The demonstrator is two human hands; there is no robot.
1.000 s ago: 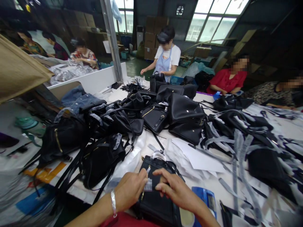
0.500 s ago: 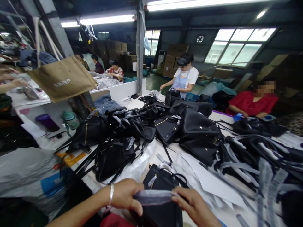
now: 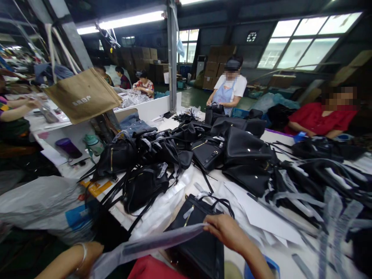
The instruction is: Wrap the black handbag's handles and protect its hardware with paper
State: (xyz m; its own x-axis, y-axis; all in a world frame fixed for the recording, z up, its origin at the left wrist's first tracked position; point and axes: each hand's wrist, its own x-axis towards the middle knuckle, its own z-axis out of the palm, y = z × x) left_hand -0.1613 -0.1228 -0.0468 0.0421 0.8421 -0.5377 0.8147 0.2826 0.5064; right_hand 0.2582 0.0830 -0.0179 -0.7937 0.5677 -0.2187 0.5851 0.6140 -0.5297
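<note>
Stretching between both hands, a long translucent plastic strip point(image 3: 154, 244) runs from about 8 o'clock to 2 o'clock across the bottom of the view — its long axis lies nearly level, rising slightly toward the right. Right hand point(image 3: 228, 232) pinches the strip's upper end between thumb and fingers, directly over a black handbag point(image 3: 200, 240). Left hand point(image 3: 87, 255) sits at the strip's lower end, low at 7 o'clock; the plastic hides its fingers, so whether it grips cannot be told. The handbag lies flat just beneath the strip, nearer the right hand, its handle loop toward 12 o'clock. Work surface: a white table point(image 3: 279, 255) strewn with paper sheets and more plastic strips. Beyond, at 11 to 1 o'clock, a heap of black bags point(image 3: 162, 155). Farther off — a person in an apron point(image 3: 229, 93) standing at 12 o'clock, another in a red top point(image 3: 316, 118) seated at 2 o'clock, windows behind.
</note>
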